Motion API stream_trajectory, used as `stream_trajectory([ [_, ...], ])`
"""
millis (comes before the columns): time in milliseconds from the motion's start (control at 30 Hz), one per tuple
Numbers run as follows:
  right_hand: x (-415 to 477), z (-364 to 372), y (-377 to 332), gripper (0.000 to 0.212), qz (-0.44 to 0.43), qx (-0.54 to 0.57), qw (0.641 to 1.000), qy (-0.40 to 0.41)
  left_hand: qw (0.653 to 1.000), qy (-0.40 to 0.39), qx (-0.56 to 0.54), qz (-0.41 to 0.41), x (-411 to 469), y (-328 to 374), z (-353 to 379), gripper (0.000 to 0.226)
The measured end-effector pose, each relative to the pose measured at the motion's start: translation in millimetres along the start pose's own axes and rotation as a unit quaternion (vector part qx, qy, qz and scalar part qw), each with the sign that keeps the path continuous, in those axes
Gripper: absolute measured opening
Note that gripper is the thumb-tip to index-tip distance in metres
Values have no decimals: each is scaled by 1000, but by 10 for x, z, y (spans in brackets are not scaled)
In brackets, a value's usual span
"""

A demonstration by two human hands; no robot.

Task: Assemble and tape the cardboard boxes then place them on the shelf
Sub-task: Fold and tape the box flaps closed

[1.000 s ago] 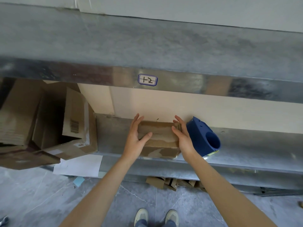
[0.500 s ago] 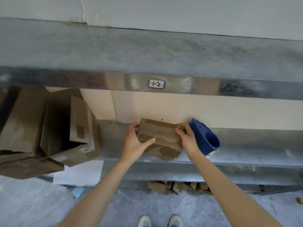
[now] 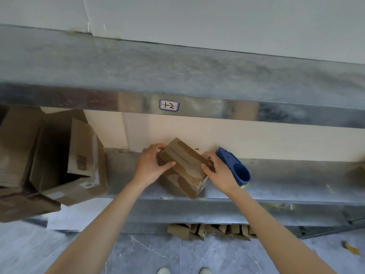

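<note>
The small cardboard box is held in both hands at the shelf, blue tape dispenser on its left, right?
No. The head view shows the blue tape dispenser right of the small cardboard box, beside the right hand. Both that and the left hand hold the box at the shelf.

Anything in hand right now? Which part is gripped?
Both hands hold the taped cardboard box by opposite ends: left hand on the left end, thumb across the top face; right hand on the right end.
</note>
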State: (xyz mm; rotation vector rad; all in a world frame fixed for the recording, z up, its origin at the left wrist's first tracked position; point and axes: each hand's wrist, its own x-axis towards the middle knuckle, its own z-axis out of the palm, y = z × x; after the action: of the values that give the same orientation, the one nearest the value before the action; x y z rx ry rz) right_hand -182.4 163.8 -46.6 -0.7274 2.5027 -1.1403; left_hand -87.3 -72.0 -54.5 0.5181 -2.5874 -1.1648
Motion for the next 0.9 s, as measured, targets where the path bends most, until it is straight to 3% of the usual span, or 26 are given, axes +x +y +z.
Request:
stream_trajectory([
  [233, -40, -188, -1, 33, -96, -149, 981, -77, 994, -5, 108, -1, -87, 167, 45, 59],
  [400, 12, -466, 116, 37, -134, -195, 969, -69, 970, 51, 235, -32, -219, 402, 148, 66],
  [567, 79, -696, 399, 44, -96, -304, 947, -42, 942, 130, 301, -65, -386, 610, 289, 70],
  [667, 34, -723, 582, 54, -71, -338, 935, -76, 938, 152, 299, -86, -515, 712, 365, 71],
  [900, 23, -642, 823, 74, -47, -290, 941, -167, 933, 160, 302, -112, -852, 880, 482, 82],
])
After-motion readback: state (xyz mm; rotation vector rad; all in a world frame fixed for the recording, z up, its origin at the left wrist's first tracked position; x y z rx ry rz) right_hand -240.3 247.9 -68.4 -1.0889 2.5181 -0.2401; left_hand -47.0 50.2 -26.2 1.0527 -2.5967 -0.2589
